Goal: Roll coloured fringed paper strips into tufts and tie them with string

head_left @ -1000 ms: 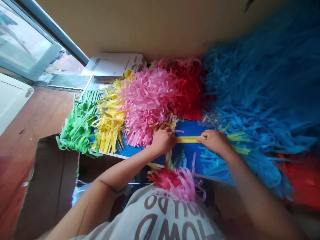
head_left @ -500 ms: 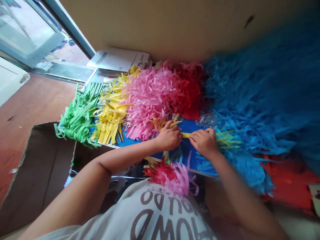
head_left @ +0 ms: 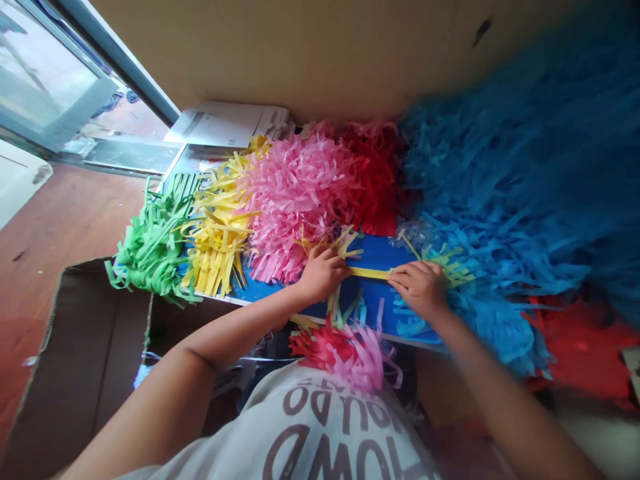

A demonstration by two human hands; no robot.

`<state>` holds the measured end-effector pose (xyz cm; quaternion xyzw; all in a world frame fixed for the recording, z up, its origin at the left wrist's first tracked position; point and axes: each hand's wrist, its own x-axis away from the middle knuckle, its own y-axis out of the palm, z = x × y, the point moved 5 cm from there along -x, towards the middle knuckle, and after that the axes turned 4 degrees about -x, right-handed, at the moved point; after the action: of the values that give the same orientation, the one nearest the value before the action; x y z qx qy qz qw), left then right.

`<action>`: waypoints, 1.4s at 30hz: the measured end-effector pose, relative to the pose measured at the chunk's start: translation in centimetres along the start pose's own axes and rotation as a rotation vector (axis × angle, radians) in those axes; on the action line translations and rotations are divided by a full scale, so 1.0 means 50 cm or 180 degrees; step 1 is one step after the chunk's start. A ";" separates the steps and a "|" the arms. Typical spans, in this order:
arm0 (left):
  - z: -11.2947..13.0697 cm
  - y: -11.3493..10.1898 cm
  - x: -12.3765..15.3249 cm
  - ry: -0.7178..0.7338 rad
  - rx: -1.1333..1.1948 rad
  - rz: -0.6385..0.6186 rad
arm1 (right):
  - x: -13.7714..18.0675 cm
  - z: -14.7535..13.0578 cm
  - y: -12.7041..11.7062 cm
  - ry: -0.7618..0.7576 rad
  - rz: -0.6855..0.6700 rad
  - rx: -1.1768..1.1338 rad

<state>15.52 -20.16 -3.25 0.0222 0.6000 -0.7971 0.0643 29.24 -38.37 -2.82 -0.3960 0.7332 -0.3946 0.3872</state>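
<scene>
A yellow fringed paper strip (head_left: pixel 369 273) lies stretched across a blue board (head_left: pixel 373 253). My left hand (head_left: pixel 321 272) is closed on its left end, where loose yellow fringe sticks up. My right hand (head_left: pixel 420 287) pinches the strip's right end, beside yellow-green fringe ends. Both hands press the strip down onto the board. Behind my left hand sit piles of pink fringe (head_left: pixel 295 200), yellow fringe (head_left: pixel 217 233) and green fringe (head_left: pixel 150 243).
Red fringe (head_left: pixel 377 180) lies behind the board and a large heap of blue fringe (head_left: pixel 510 180) fills the right. A pink-and-red bunch (head_left: pixel 345 347) rests near my chest. An open cardboard box (head_left: pixel 85 360) stands at lower left; papers (head_left: pixel 225 127) lie by the wall.
My right hand slid left along the yellow strip toward my left hand, then moved back to the right a little. My left hand stayed on the strip's left end.
</scene>
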 end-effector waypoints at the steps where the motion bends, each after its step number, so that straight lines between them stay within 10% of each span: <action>1: -0.009 0.004 0.002 -0.0082 0.0153 -0.0006 | 0.003 0.011 0.002 0.0103 0.0040 -0.0100; 20: -0.020 0.000 -0.027 -0.0701 0.0145 -0.0290 | -0.027 0.034 0.008 0.0772 -0.0329 -0.0064; 29: 0.040 -0.016 -0.028 0.0613 -0.0482 0.0059 | -0.038 -0.079 -0.007 -0.0632 -0.0351 0.0571; 42: 0.050 0.001 -0.040 0.0719 -0.0871 0.0457 | -0.061 -0.080 0.008 -0.0714 0.0053 0.0568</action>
<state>17.61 -22.44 -2.40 0.1454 0.7030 -0.6939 0.0556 26.79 -34.44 -0.85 -0.3956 0.6506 -0.4082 0.5036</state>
